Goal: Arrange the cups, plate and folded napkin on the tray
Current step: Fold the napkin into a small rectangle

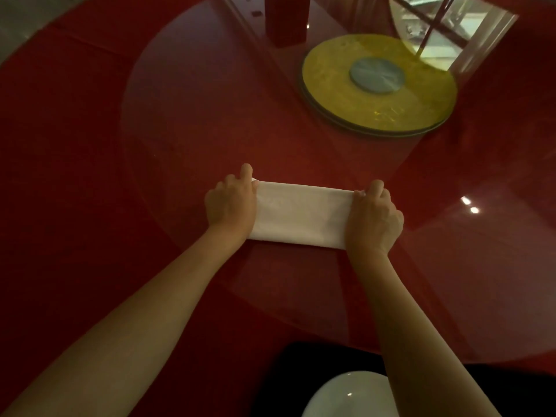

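Cloth, white and smooth, makes up the napkin (301, 213), folded into a long flat rectangle that lies on the glossy glass top (210, 121) near the person's edge of the table. The left hand (231, 203) covers its left short end, thumb pinching the far corner against curled fingers; the right hand (374, 216) covers the right short end the same way, fingers bent and closed on the fabric's far corner. Both forearms are bare. The glass is a large round sheet with a faint curved rim, laid over a deep red tablecloth (60, 164) whose weave looks matte where the glass does not cover it. Farther off to the right sits a round yellow disc (376, 109) under the glass, with a smaller grey-blue circle (376, 75) at its centre. A white plate (346, 395), smooth and rounded, shows at the bottom edge, resting on something black (285, 380); the frame and the right forearm cut off much of it, so its full outline is not visible. What the black surface is cannot be told. A dark red upright shape (285, 19) stands at the top, cropped by the frame. Window reflections (451, 31) glare across the upper right of the glass, and two small light spots (470, 205) shine at the right.
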`<state>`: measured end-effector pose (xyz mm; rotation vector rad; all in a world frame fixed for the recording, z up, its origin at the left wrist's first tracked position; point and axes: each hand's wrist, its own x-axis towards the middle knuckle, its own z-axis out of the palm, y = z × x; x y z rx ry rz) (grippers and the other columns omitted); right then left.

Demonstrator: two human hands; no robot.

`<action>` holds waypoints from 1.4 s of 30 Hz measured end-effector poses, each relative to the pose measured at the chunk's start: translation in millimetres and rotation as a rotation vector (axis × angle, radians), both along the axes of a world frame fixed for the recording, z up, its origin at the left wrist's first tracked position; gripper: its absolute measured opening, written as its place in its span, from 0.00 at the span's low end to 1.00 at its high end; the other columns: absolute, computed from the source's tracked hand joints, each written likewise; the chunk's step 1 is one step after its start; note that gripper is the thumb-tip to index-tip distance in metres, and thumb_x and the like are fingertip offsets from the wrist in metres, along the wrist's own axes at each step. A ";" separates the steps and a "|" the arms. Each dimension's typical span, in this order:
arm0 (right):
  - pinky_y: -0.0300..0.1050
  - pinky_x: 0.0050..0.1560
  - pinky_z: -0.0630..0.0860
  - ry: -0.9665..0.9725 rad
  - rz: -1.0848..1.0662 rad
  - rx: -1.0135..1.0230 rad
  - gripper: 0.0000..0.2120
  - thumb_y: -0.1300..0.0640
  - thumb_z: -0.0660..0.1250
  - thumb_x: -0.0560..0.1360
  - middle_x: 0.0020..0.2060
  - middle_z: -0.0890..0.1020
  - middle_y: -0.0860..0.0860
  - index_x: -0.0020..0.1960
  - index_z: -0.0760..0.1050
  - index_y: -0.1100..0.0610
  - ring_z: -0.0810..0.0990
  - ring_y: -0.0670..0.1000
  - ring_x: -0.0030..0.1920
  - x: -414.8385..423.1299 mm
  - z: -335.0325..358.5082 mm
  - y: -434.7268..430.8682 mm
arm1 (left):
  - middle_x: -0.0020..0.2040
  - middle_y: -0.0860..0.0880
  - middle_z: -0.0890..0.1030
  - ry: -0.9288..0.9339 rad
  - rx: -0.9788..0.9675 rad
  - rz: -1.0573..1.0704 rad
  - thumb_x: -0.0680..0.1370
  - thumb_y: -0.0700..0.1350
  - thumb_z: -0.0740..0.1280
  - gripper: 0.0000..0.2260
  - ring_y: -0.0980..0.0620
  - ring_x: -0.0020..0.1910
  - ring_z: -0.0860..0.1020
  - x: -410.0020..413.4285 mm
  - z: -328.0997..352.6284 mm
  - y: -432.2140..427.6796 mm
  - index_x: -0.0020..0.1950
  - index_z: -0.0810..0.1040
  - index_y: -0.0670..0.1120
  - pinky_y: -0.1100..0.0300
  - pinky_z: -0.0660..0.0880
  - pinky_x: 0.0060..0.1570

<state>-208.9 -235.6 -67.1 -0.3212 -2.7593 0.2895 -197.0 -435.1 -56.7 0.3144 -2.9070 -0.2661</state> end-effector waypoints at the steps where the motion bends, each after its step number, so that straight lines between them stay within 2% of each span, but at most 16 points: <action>1: 0.51 0.38 0.68 0.007 0.003 -0.005 0.09 0.57 0.57 0.78 0.40 0.79 0.59 0.51 0.71 0.63 0.77 0.59 0.39 0.1 0.7 0.5 | 0.50 0.37 0.77 0.003 0.003 0.003 0.79 0.47 0.58 0.12 0.36 0.47 0.77 -0.3 0.4 -0.4 0.59 0.68 0.42 0.50 0.63 0.37; 6: 0.54 0.48 0.67 -0.016 -0.003 -0.009 0.08 0.57 0.59 0.77 0.46 0.77 0.58 0.52 0.72 0.61 0.74 0.59 0.46 0.2 2.3 1.9 | 0.51 0.40 0.74 0.041 0.019 0.042 0.78 0.45 0.60 0.10 0.41 0.50 0.73 0.5 3.1 0.1 0.58 0.69 0.43 0.49 0.68 0.49; 11: 0.54 0.53 0.67 -0.011 -0.068 -0.128 0.11 0.55 0.55 0.79 0.51 0.76 0.58 0.56 0.70 0.61 0.74 0.58 0.52 -3.3 11.5 1.8 | 0.53 0.41 0.76 0.214 0.117 0.115 0.79 0.46 0.58 0.12 0.42 0.53 0.73 7.0 17.5 -7.3 0.59 0.72 0.43 0.49 0.68 0.52; 13: 0.55 0.53 0.67 0.082 -0.071 -0.186 0.12 0.56 0.55 0.78 0.52 0.76 0.59 0.56 0.70 0.61 0.73 0.60 0.53 -2.5 21.8 -3.4 | 0.51 0.43 0.79 0.347 0.087 0.027 0.78 0.42 0.57 0.12 0.42 0.51 0.76 13.9 25.1 -1.9 0.59 0.74 0.43 0.49 0.70 0.51; 14: 0.55 0.53 0.68 0.126 0.011 -0.180 0.11 0.58 0.56 0.77 0.52 0.76 0.59 0.57 0.71 0.61 0.74 0.60 0.53 -0.1 26.5 -9.6 | 0.51 0.43 0.81 0.373 0.066 -0.088 0.76 0.39 0.56 0.14 0.43 0.51 0.77 18.5 25.3 5.2 0.59 0.74 0.42 0.49 0.71 0.53; 16: 0.55 0.58 0.69 0.102 0.352 -0.134 0.15 0.63 0.57 0.74 0.57 0.78 0.60 0.60 0.72 0.61 0.74 0.60 0.58 7.9 29.4 -28.2 | 0.58 0.42 0.80 0.266 0.072 -0.338 0.76 0.37 0.55 0.17 0.43 0.59 0.76 26.6 17.2 21.0 0.63 0.73 0.41 0.49 0.67 0.64; 17: 0.53 0.65 0.66 0.009 0.534 -0.119 0.18 0.63 0.56 0.75 0.62 0.76 0.59 0.64 0.71 0.61 0.71 0.59 0.64 13.0 26.8 -37.8 | 0.65 0.42 0.75 0.136 0.091 -0.400 0.78 0.39 0.53 0.18 0.45 0.67 0.71 28.8 12.1 26.1 0.67 0.69 0.41 0.51 0.58 0.70; 19: 0.48 0.75 0.50 -0.208 0.711 -0.080 0.21 0.58 0.52 0.79 0.72 0.65 0.55 0.72 0.61 0.59 0.57 0.53 0.74 18.9 16.7 -49.4 | 0.75 0.46 0.60 -0.101 0.069 -0.406 0.81 0.45 0.48 0.20 0.50 0.75 0.55 26.9 0.3 24.4 0.74 0.57 0.44 0.53 0.44 0.74; 21: 0.45 0.74 0.39 -0.290 0.717 -0.025 0.24 0.50 0.47 0.81 0.76 0.54 0.52 0.75 0.50 0.56 0.46 0.49 0.76 16.8 5.0 -47.7 | 0.77 0.47 0.52 -0.186 -0.023 -0.386 0.81 0.50 0.42 0.23 0.51 0.76 0.47 22.5 -9.4 17.3 0.75 0.49 0.46 0.52 0.41 0.75; 23: 0.46 0.73 0.36 -0.316 0.702 0.040 0.27 0.45 0.43 0.80 0.76 0.48 0.50 0.75 0.45 0.54 0.42 0.48 0.76 13.4 -1.9 -39.4 | 0.78 0.47 0.47 -0.207 -0.091 -0.368 0.78 0.54 0.37 0.27 0.52 0.76 0.44 20.6 -13.5 13.8 0.75 0.45 0.45 0.53 0.40 0.75; 28: 0.52 0.72 0.31 -0.356 0.548 0.167 0.29 0.40 0.38 0.78 0.76 0.45 0.47 0.75 0.41 0.50 0.37 0.46 0.75 3.4 -3.6 -3.5 | 0.77 0.50 0.43 -0.260 -0.093 -0.284 0.77 0.58 0.38 0.28 0.54 0.76 0.41 19.1 -18.9 4.1 0.75 0.41 0.48 0.50 0.36 0.73; 32: 0.54 0.71 0.28 -0.402 0.479 0.184 0.29 0.41 0.36 0.77 0.76 0.43 0.46 0.75 0.38 0.49 0.35 0.46 0.74 -1.9 -2.0 23.5 | 0.78 0.51 0.45 -0.248 -0.099 -0.302 0.77 0.58 0.39 0.29 0.55 0.76 0.42 19.7 -20.7 -0.3 0.75 0.42 0.47 0.48 0.38 0.74; 35: 0.55 0.72 0.30 -0.412 0.450 0.148 0.28 0.42 0.37 0.78 0.77 0.44 0.47 0.75 0.39 0.50 0.35 0.47 0.75 -2.1 -2.1 29.8 | 0.78 0.51 0.44 -0.243 -0.051 -0.321 0.79 0.54 0.42 0.25 0.55 0.76 0.42 18.6 -18.8 -5.2 0.75 0.43 0.48 0.49 0.39 0.74; 38: 0.54 0.74 0.35 -0.336 0.391 0.114 0.27 0.46 0.43 0.80 0.77 0.50 0.52 0.76 0.46 0.56 0.42 0.51 0.76 1.4 1.9 29.9 | 0.78 0.47 0.47 -0.164 0.224 -0.338 0.81 0.41 0.50 0.23 0.51 0.76 0.46 16.7 -11.1 -7.5 0.75 0.48 0.47 0.52 0.45 0.75; 40: 0.54 0.73 0.49 -0.240 0.356 0.138 0.26 0.49 0.51 0.79 0.73 0.61 0.57 0.73 0.56 0.60 0.54 0.57 0.74 3.7 9.0 27.3 | 0.77 0.43 0.54 -0.046 0.388 -0.242 0.78 0.34 0.55 0.26 0.46 0.76 0.53 15.5 -2.6 -8.8 0.75 0.55 0.45 0.53 0.51 0.74; 42: 0.53 0.63 0.64 -0.153 0.303 0.159 0.20 0.50 0.58 0.77 0.62 0.71 0.59 0.64 0.66 0.62 0.66 0.60 0.63 6.2 18.1 22.8 | 0.73 0.41 0.63 0.014 0.481 -0.083 0.74 0.32 0.61 0.28 0.43 0.72 0.61 12.4 5.4 -13.1 0.73 0.60 0.44 0.53 0.59 0.70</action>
